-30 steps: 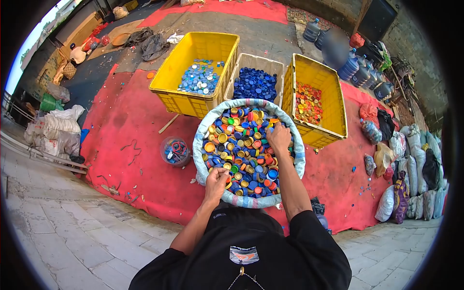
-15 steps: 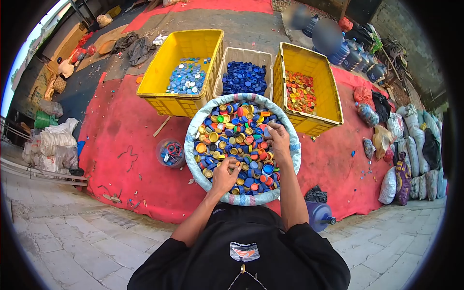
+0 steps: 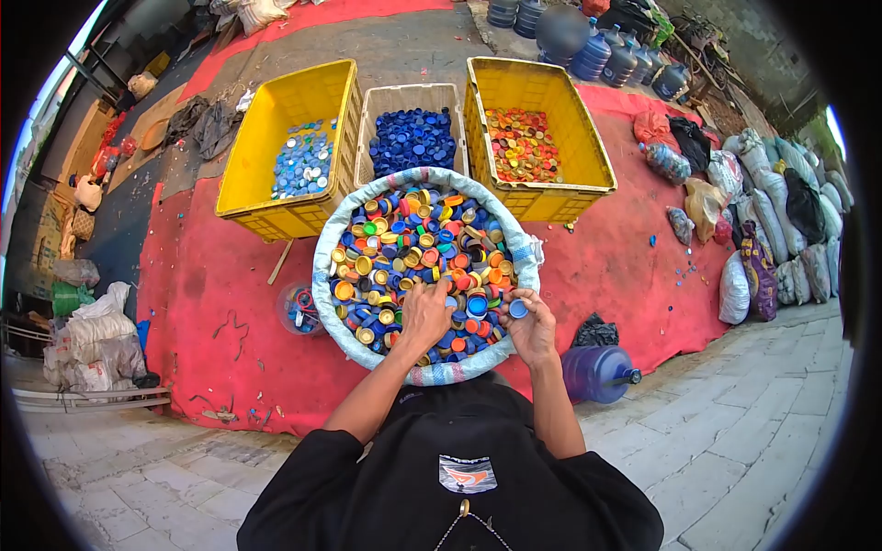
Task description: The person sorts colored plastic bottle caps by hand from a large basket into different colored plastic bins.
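A round tub [image 3: 323,298], its rim wrapped in pale blue cloth, is heaped with mixed bottle caps [image 3: 404,248] right in front of me. My right hand [image 3: 533,331] pinches a blue bottle cap [image 3: 519,309] by its edge, over the right side of the tub. Down on the heap, my left hand [image 3: 425,320] has its fingers curled in among the caps. A bluish cap shows beside its thumb, but I cannot tell what the fingers grip.
Beyond the tub stand a yellow crate [image 3: 241,188] of light blue caps, a white crate [image 3: 367,101] of dark blue caps and a yellow crate [image 3: 588,165] of red and orange caps. A water jug [image 3: 597,374] lies right, a clear bucket [image 3: 299,309] left.
My right hand has drawn back toward me and now shows a blue cap in its fingers. My left hand has moved farther into the heap. The whole view has shifted.
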`<state>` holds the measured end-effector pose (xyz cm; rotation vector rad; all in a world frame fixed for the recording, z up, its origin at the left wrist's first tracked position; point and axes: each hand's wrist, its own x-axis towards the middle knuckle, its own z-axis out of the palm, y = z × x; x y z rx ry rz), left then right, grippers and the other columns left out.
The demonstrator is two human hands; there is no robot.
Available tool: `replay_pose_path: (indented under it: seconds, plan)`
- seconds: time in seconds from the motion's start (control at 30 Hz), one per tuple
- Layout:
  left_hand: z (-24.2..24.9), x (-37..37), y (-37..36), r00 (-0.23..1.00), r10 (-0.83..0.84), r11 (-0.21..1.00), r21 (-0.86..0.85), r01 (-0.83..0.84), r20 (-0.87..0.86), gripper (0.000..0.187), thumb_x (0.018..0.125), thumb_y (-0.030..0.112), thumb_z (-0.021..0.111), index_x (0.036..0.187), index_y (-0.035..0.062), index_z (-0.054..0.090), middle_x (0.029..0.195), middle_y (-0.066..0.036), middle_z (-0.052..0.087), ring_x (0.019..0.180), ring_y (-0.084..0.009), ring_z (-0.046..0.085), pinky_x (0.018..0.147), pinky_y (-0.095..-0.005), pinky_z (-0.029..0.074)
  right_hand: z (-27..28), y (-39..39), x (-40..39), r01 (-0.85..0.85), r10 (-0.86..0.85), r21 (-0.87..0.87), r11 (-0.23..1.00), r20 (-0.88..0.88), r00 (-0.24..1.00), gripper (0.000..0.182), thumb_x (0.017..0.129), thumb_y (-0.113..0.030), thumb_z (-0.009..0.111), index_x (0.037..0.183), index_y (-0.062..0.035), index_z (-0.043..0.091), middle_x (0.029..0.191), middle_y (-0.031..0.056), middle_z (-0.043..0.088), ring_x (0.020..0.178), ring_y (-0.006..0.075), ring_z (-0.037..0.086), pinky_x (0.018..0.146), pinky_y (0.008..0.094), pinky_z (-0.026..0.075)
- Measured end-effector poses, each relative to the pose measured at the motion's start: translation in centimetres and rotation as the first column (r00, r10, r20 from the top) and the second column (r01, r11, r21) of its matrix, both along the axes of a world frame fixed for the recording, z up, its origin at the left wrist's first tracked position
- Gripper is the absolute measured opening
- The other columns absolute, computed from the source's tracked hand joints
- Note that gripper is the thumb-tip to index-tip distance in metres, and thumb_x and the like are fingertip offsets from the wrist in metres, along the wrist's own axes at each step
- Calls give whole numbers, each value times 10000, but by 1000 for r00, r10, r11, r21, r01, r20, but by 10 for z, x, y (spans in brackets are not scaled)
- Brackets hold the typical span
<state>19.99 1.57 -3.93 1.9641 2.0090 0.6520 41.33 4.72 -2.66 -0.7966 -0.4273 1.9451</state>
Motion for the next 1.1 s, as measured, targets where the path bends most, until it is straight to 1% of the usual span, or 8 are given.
replay_pose_path:
  seconds: [0.43, 0.6, 0.67, 0.77, 0.83, 0.93, 1.03, 1.1]
  plan:
    - [-3, 22, 6, 992, 117, 982, -143, -121, -39, 593, 681, 121, 787, 1163, -37, 481, 910, -214, 652, 903, -398, 582, 773, -477, 440, -4, -16, -1, -42, 36, 20, 999, 234, 972, 183, 861, -98, 596, 1034, -43, 570, 949, 52, 615, 817, 118, 582, 705, 286, 477]
    - [-9, 14, 3, 997, 79, 994, -74, -78, 11, 564, 691, 151, 789, 1136, -32, 497, 917, -208, 647, 884, -392, 594, 774, -479, 448, 2, -12, -10, -377, -152, 352, 857, 871, 468, 181, 807, -46, 640, 984, -20, 612, 909, 119, 636, 816, 255, 619, 725, 361, 499]
    - [-22, 8, 0, 995, 74, 997, -38, -71, 66, 549, 699, 167, 793, 1125, -30, 509, 905, -196, 649, 865, -376, 607, 767, -469, 461, 8, -11, -16, -541, -295, 403, 739, 914, 277, 216, 763, -45, 672, 974, -21, 634, 930, 167, 612, 882, 372, 599, 774, 431, 491]
    - [-12, 1, -1, 907, 217, 975, -122, -185, 360, 512, 721, 211, 801, 1093, -28, 543, 868, -162, 658, 833, -292, 634, 739, -401, 495, 12, -6, -22, -687, -414, 401, 606, 896, 158, 223, 754, -63, 685, 969, -27, 637, 964, 164, 588, 925, 358, 577, 786, 443, 479]
    - [-1, -6, -1, 591, 383, 922, -334, -196, 710, 430, 764, 199, 777, 1078, -16, 577, 900, -106, 666, 832, -194, 633, 725, -305, 510, 10, -2, -25, -746, -407, 337, 575, 908, 96, 215, 747, -73, 691, 950, -28, 636, 982, 166, 575, 931, 349, 566, 795, 444, 472]
    - [2, -25, -13, -200, 385, 918, -397, -22, 901, 332, 848, 180, 670, 1105, -14, 585, 988, -90, 653, 861, -197, 625, 763, -296, 511, 9, 1, -28, -787, -420, 316, 530, 904, 80, 195, 741, -78, 689, 922, -31, 635, 968, 163, 567, 904, 342, 558, 794, 443, 466]
    - [4, -34, -26, -577, 261, 955, -293, 39, 774, 328, 894, 233, 604, 1099, -23, 587, 985, -109, 644, 875, -223, 621, 772, -330, 513, 4, 3, -32, -788, -426, 354, 503, 895, 130, 151, 745, -63, 680, 871, -14, 615, 936, 169, 559, 884, 345, 554, 775, 455, 461]
    - [1, -34, -33, -633, 283, 941, -337, 38, 720, 292, 912, 266, 583, 1008, -10, 600, 948, -117, 636, 857, -234, 614, 762, -348, 514, -4, 4, -34, -780, -429, 375, 501, 890, 152, 137, 749, -50, 672, 857, -5, 603, 924, 177, 561, 875, 351, 553, 770, 457, 458]
